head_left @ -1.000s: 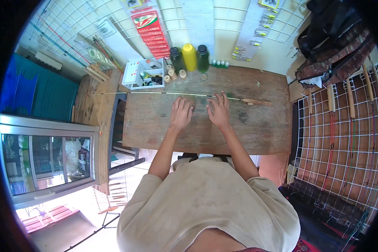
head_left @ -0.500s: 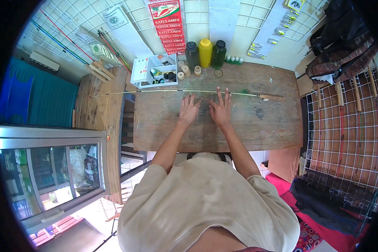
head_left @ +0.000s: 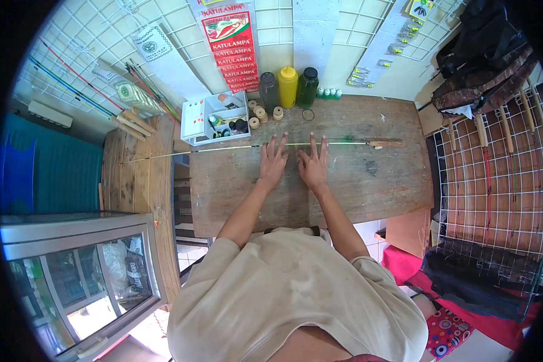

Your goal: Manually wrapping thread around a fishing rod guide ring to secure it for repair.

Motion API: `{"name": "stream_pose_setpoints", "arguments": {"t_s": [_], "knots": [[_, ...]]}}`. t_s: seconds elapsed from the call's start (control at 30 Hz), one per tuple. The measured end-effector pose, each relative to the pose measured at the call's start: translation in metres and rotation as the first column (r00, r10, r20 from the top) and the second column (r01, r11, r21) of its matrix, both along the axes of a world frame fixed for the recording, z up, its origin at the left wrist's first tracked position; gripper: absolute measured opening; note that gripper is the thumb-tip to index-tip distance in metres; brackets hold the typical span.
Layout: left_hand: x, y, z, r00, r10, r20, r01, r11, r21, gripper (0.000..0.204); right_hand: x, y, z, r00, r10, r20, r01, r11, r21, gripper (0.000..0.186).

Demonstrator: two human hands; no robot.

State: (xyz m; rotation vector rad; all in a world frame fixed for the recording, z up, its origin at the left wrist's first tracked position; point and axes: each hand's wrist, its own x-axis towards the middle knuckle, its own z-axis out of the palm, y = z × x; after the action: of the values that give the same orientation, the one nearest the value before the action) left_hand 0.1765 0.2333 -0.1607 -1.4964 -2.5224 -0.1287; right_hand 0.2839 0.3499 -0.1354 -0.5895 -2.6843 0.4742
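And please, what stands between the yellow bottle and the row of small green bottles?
In the head view, one black-capped dark green bottle stands between the yellow bottle and the row of small green bottles.

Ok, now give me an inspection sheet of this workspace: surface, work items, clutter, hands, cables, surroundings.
Surface: wooden table, stained and scuffed.
Work items: slim rod lying across the table, wooden handle to the right, thin end over the side bench.
Clutter: white divided box, wooden spools, yellow bottle between two dark ones, all toward the back.
Hands: left hand and right hand open, fingers extended across the rod; contact unclear.
Cables: nothing seen.
Surroundings: window at left; handled rods hanging at right.
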Motion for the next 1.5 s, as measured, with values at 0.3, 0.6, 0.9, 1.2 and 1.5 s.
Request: {"name": "stream_pose_setpoints", "arguments": {"t_s": [0.3,0.6,0.9,1.2,1.5], "knots": [[-0.009,0.007,-0.007,0.996,-0.080,-0.049,0.081,0.997,0.019,0.015,0.000,0.008,0.002,1.000,-0.010,0.025,0.011,0.999,-0.047,0.029],[-0.012,0.001,-0.009,0.998,-0.052,-0.044,0.057,0.992,0.117,0.018,0.002,0.018,-0.002,0.999,0.036,-0.019,-0.037,0.998,-0.052,0.033],[-0.015,0.006,-0.002,0.994,-0.068,-0.083,0.058,0.991,-0.122,0.023,0.005,0.019,-0.001,0.999,0.047,0.000,-0.047,0.997,-0.062,0.036],[0.004,0.012,0.029,0.987,-0.159,0.041,0.149,0.973,0.174,0.014,0.014,0.033,0.015,0.950,0.238,-0.200,-0.286,0.920,-0.267,0.036],[0.030,0.051,0.050,0.954,-0.237,0.181,0.172,0.933,0.317,0.011,0.041,0.072,0.019,0.945,0.099,-0.312,-0.216,0.905,-0.367,0.008]]}}
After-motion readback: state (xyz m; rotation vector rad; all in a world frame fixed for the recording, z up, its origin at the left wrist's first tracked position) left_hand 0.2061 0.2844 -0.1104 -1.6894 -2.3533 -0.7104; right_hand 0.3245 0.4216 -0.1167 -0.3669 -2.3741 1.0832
